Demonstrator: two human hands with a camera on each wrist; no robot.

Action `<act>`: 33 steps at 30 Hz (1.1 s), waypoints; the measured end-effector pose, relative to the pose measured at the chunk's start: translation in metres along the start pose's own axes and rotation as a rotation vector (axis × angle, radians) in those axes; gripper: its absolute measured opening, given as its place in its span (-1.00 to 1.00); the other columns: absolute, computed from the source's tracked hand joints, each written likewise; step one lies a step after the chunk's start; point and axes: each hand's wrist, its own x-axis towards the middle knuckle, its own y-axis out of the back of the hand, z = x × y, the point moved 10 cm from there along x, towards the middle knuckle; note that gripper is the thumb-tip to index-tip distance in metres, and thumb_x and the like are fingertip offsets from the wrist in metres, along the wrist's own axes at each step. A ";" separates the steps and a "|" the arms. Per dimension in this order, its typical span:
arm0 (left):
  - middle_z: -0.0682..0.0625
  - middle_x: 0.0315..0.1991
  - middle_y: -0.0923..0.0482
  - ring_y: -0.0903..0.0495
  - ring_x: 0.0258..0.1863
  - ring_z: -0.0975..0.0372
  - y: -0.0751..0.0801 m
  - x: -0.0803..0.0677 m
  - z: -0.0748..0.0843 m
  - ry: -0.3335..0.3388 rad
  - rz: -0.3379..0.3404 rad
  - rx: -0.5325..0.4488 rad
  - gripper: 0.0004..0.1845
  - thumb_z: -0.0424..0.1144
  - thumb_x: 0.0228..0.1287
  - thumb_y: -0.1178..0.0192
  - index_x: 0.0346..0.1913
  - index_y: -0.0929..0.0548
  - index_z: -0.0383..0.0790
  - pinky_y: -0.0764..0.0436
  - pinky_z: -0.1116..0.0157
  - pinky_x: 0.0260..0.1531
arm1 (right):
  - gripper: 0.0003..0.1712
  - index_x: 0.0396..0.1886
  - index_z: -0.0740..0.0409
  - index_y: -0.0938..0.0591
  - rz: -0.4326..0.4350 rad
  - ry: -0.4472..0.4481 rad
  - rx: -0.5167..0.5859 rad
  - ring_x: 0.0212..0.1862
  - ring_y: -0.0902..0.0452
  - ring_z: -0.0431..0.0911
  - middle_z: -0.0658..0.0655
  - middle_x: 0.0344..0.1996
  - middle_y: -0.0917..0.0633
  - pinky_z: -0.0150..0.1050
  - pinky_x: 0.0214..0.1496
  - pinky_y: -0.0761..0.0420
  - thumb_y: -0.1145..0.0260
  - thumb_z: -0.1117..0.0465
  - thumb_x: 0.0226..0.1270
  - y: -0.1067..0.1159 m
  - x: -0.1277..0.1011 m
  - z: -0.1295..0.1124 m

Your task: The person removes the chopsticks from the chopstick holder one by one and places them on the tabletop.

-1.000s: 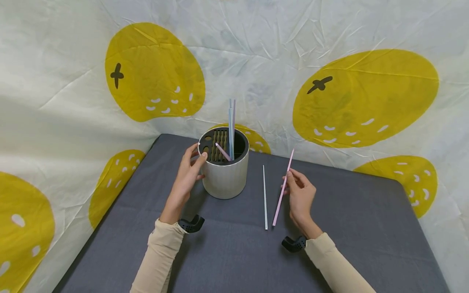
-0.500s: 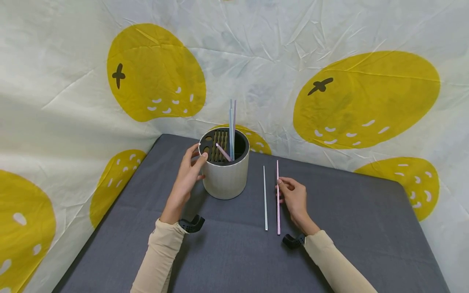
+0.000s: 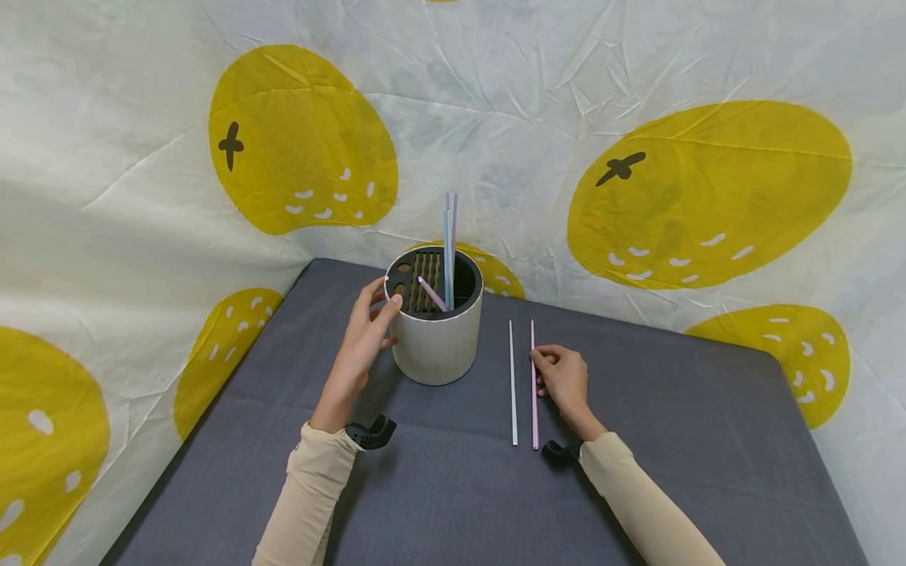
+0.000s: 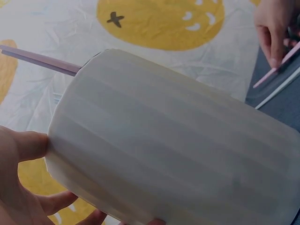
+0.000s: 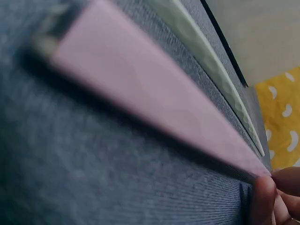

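My left hand (image 3: 364, 330) grips the left side of a round white utensil holder (image 3: 433, 350), thumb at its rim and fingers spread round the wall. The holder stands upright with a dark slotted top (image 3: 423, 287). Several pale blue and purple chopsticks (image 3: 449, 251) rise from its open compartment, and a short pink end (image 3: 432, 294) leans over the slots. To the right, my right hand (image 3: 562, 381) pinches a pink chopstick (image 5: 150, 89) close over the cloth, thumb and fingertips near its far end. Parallel beside it lies a pale green-white chopstick (image 3: 513, 385).
A dark grey cloth (image 3: 453, 503) covers the table. Behind and to the left hangs a white fabric (image 3: 488, 47) with large yellow fruit prints, close behind the holder.
My right hand has moved left and lowered the pink chopstick, turning it from slanted to parallel with the pale one. My left hand and the holder have stayed in place.
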 end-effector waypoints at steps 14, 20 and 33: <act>-0.13 0.58 -0.14 -0.27 0.51 -0.06 -0.001 -0.002 0.000 -0.004 0.004 0.002 -0.27 0.20 0.56 -0.09 0.63 -0.16 0.10 -0.52 -0.30 0.24 | -0.81 -0.13 0.14 -0.77 0.008 0.098 -0.198 -0.81 -0.48 -0.24 0.12 -0.52 -0.75 -0.24 -0.70 -0.56 -0.40 0.11 0.47 -0.001 0.003 -0.005; -0.12 0.58 -0.13 -0.26 0.51 -0.06 -0.002 -0.002 0.000 -0.006 0.006 -0.001 -0.27 0.21 0.56 -0.08 0.64 -0.15 0.11 -0.51 -0.29 0.24 | -0.81 -0.14 0.17 -0.77 0.056 0.157 -0.182 -0.80 -0.46 -0.22 0.15 -0.53 -0.73 -0.23 -0.70 -0.52 -0.38 0.14 0.48 0.003 -0.003 -0.014; -0.14 0.57 -0.14 -0.27 0.51 -0.07 -0.001 -0.001 -0.003 -0.007 0.031 -0.006 -0.30 0.16 0.59 -0.07 0.64 -0.15 0.10 -0.51 -0.30 0.23 | -0.77 0.06 0.13 -0.77 0.006 0.524 0.185 -0.26 -0.64 -0.22 0.19 -0.16 -0.79 -0.48 -0.22 -0.58 -0.36 0.17 0.52 0.008 -0.031 -0.108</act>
